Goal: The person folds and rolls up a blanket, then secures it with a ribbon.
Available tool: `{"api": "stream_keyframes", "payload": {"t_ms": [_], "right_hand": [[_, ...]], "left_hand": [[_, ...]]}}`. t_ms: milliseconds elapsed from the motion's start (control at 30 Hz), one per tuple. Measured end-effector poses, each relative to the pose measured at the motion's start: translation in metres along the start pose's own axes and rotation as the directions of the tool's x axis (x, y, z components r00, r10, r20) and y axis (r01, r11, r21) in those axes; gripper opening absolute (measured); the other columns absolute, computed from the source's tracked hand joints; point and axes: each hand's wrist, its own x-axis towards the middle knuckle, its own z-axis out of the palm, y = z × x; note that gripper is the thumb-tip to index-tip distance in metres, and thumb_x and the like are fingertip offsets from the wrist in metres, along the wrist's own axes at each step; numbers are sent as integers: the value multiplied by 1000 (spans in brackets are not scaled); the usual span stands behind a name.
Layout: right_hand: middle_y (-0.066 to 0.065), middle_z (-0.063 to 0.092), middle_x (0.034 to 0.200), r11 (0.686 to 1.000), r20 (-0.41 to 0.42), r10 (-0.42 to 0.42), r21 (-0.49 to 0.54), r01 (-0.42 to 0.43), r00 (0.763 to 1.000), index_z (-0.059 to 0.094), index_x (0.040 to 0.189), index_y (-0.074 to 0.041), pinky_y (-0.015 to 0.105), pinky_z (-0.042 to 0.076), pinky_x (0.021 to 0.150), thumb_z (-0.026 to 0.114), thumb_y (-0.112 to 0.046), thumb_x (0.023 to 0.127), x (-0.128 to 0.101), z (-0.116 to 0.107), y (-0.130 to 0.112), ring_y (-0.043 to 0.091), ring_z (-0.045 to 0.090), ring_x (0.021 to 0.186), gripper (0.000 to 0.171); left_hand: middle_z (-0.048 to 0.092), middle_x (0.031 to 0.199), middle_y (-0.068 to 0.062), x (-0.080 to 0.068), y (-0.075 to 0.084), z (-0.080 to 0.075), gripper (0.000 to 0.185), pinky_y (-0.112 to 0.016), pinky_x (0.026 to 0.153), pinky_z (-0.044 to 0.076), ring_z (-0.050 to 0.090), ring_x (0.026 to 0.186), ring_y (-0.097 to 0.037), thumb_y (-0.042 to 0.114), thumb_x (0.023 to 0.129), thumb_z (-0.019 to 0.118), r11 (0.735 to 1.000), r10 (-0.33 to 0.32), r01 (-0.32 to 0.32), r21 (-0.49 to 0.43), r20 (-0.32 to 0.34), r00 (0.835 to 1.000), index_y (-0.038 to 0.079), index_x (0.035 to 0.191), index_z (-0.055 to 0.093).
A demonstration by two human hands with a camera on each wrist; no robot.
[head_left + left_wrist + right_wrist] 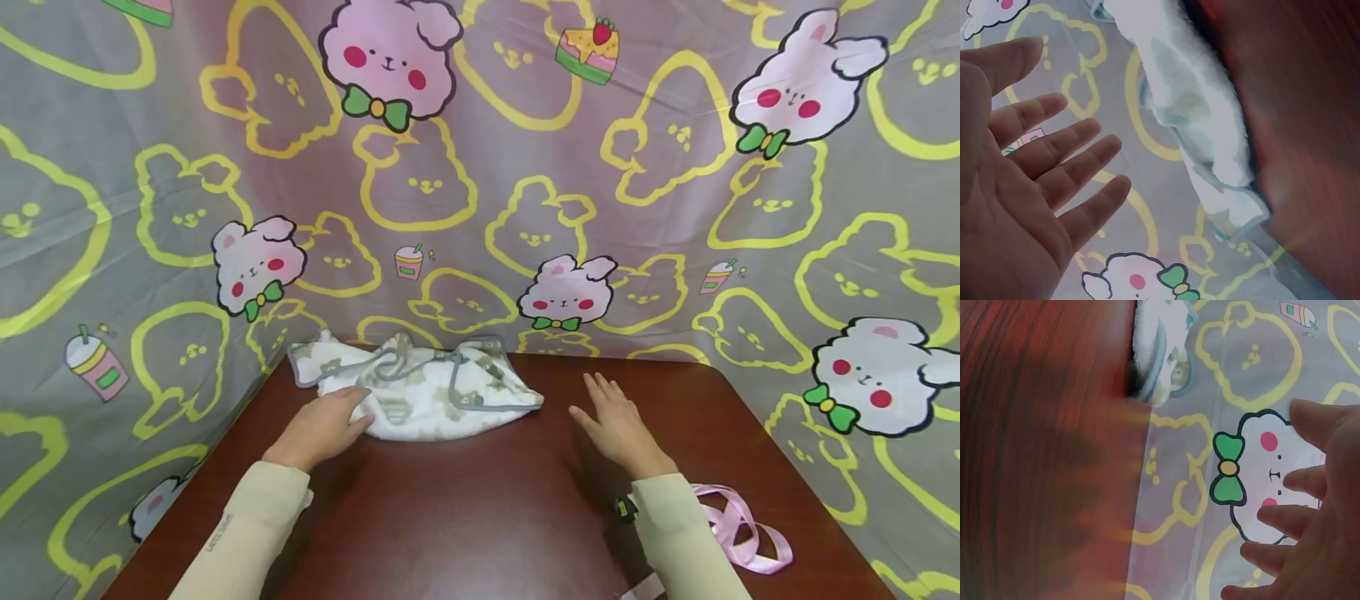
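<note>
A crumpled white cloth (420,387) with grey trim and a pale bear print lies at the far left of the dark red table (480,508). My left hand (326,425) hovers at its near left edge, fingers straight and spread, holding nothing. The left wrist view shows that open palm (1029,181) beside the cloth (1200,119). My right hand (615,421) is flat and open over bare table to the right of the cloth, apart from it. In the right wrist view its fingers (1297,519) are spread, and the cloth's corner (1160,356) shows beyond.
A pink ribbon (738,529) lies looped on the table by my right sleeve, with a small dark clip (622,507) near the wrist. A grey curtain with yellow bear outlines and pink bunnies (480,167) hangs round the table's back and sides.
</note>
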Motion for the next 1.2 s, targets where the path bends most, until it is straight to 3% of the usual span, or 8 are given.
{"api": "stream_keyframes", "payload": {"t_ms": [200, 467, 767, 1000, 1200], "right_hand": [[28, 35, 148, 998, 8, -59, 20, 59, 998, 41, 143, 4, 60, 21, 108, 62, -33, 95, 1, 6, 2, 48, 25, 137, 64], [25, 40, 145, 996, 35, -66, 55, 64, 997, 46, 141, 2, 58, 24, 108, 63, -29, 95, 8, 10, 0, 45, 29, 137, 58], [14, 56, 134, 987, 22, -147, 73, 145, 989, 53, 136, -3, 51, 38, 102, 67, -23, 93, 22, 5, -17, 33, 51, 124, 50], [8, 59, 131, 970, 17, -224, 102, 221, 975, 58, 134, -8, 47, 40, 101, 68, -21, 91, 23, 10, -38, 26, 53, 122, 45], [8, 61, 129, 958, 13, -273, 97, 270, 962, 61, 130, -7, 44, 42, 99, 70, -18, 90, 19, 21, -51, 24, 55, 120, 42]], "left_hand": [[66, 116, -14, -6, -12, 4, 42, -52, 92, 45, 60, 110, -32, 28, 89, 70, 1000, -19, 19, 0, 67, 998, 0, 120, 65], [68, 110, -12, -3, -24, -1, 35, -52, 88, 47, 62, 104, -32, 24, 88, 71, 999, -35, 37, -16, 105, 994, 1, 115, 68], [68, 98, -7, 0, -40, -12, 22, -47, 76, 52, 63, 86, -23, 4, 83, 74, 998, 23, -31, 58, 121, 992, 7, 105, 70], [69, 106, -13, 2, -47, -23, 28, -50, 83, 51, 65, 95, -29, -2, 82, 72, 997, -25, 12, 81, 162, 986, 1, 110, 70], [70, 103, -11, 2, -50, -19, 25, -49, 80, 52, 65, 92, -28, -3, 83, 69, 997, -19, 5, 77, 173, 985, 2, 107, 72]]}}
